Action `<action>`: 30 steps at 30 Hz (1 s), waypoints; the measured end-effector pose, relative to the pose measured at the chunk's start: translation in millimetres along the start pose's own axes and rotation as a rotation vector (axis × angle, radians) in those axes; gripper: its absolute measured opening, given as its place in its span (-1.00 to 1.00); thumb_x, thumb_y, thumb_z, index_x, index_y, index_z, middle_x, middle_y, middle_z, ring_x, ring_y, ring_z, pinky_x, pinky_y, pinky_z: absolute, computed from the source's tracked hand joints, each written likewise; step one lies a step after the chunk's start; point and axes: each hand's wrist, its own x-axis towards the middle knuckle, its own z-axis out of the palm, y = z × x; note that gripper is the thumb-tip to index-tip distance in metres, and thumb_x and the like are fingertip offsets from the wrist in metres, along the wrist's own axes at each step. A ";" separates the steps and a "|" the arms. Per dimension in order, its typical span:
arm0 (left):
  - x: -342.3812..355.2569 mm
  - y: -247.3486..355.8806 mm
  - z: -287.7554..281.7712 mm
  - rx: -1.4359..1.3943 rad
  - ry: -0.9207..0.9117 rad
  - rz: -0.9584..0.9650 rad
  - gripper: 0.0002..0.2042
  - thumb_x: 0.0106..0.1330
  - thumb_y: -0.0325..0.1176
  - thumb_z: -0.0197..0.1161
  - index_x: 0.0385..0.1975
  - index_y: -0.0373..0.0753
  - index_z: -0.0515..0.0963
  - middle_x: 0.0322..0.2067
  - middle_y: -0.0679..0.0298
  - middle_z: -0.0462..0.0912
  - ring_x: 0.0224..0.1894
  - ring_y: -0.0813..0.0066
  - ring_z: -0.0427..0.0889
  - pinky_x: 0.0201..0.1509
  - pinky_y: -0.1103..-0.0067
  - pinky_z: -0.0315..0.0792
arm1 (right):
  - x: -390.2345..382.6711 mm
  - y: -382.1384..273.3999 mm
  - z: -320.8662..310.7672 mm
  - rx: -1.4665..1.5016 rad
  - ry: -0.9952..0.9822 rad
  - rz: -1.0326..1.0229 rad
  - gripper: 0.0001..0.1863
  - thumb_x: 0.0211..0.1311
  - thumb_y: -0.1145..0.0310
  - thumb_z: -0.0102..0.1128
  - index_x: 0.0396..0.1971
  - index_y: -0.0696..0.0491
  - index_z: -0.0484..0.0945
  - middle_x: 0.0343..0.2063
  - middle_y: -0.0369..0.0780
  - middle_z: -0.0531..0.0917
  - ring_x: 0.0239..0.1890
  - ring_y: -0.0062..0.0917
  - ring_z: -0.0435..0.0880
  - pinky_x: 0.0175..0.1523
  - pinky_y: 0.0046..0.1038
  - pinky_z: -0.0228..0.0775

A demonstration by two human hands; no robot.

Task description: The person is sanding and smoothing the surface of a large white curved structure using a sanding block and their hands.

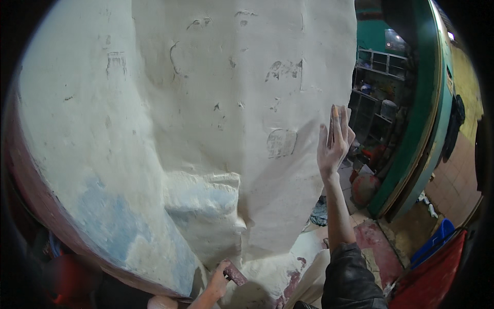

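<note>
In front of me rises a pale, patchy plastered wall (206,118) with a vertical corner, grey marks and small chips. My right hand (335,144) is raised by the wall's right edge, fingers stretched upward and whitened with dust. Whether its palm touches the wall I cannot tell. Low down, my left hand (218,276) is closed round a reddish-brown strip (236,275) that looks like folded sandpaper. This hand is close to the dusty base below a rough plaster ledge (203,193).
A bluish patch (110,216) marks the wall's lower left. Right of the wall, a doorway with a green frame (419,134) opens onto shelves (381,64) with containers. A blue plastic tub (435,242) and a red panel (429,273) stand at the lower right.
</note>
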 end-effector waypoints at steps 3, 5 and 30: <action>0.6 3.1 1.0 -0.014 -0.030 0.004 -0.59 0.16 -0.24 0.17 0.02 -0.20 0.38 -0.18 0.32 0.40 -0.11 0.47 0.38 0.02 0.46 0.29 | -3.1 2.9 12.4 -0.054 -0.010 0.080 -0.52 0.14 0.61 0.03 0.12 0.03 0.43 0.21 -0.15 0.34 -0.01 -0.38 0.43 0.10 -0.40 0.14; 12.3 -8.1 -9.7 -0.014 -0.038 0.014 -0.59 0.16 -0.25 0.17 0.01 -0.21 0.39 -0.17 0.31 0.40 -0.11 0.46 0.38 0.02 0.45 0.29 | -15.4 -23.4 19.0 0.014 -0.080 -0.086 -0.49 0.07 0.58 0.08 0.10 0.07 0.41 0.18 -0.20 0.37 -0.04 -0.38 0.42 0.00 -0.49 0.26; 21.5 -15.7 -13.6 0.080 -0.021 0.052 -0.65 0.12 -0.24 0.19 -0.10 -0.22 0.44 -0.22 0.27 0.46 -0.16 0.45 0.47 -0.08 0.50 0.39 | -27.3 62.3 34.8 0.262 -0.523 -0.048 -0.62 0.17 0.39 0.02 -0.01 0.19 0.46 -0.04 -0.12 0.54 -0.11 -0.33 0.54 -0.08 -0.35 0.31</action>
